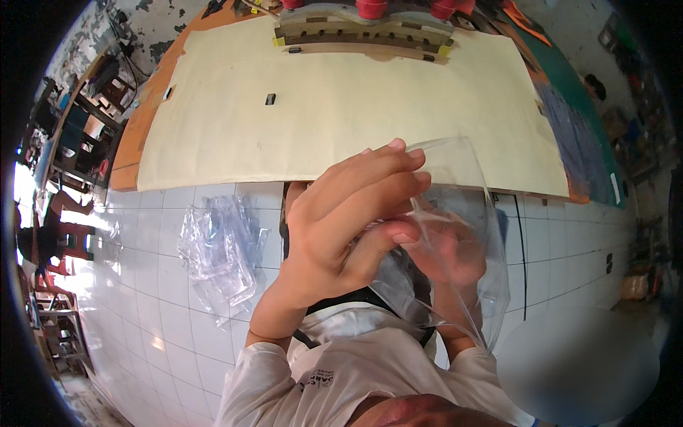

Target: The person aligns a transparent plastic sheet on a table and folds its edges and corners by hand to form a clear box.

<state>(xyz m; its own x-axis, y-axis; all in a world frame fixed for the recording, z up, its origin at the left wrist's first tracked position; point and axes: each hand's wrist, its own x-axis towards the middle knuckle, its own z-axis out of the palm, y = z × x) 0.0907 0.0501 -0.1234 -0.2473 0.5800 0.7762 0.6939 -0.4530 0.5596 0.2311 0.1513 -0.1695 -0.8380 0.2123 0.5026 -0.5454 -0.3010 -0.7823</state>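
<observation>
My left hand (348, 220) is raised close to the camera, its fingers and thumb pinching the edge of a clear plastic bag (462, 213). My right hand (448, 256) is seen through the film, inside or behind the bag, and it grips the plastic too. The bag hangs open in front of my chest, above the white tiled floor. Beyond it lies a large pale board (341, 107) on a low work surface.
A pile of clear plastic bags (217, 249) lies on the white tiled floor (142, 285) to my left. A wooden jig with red spools (366, 28) sits at the board's far edge. Furniture and clutter stand at the left; a green mat (583, 121) lies at the right.
</observation>
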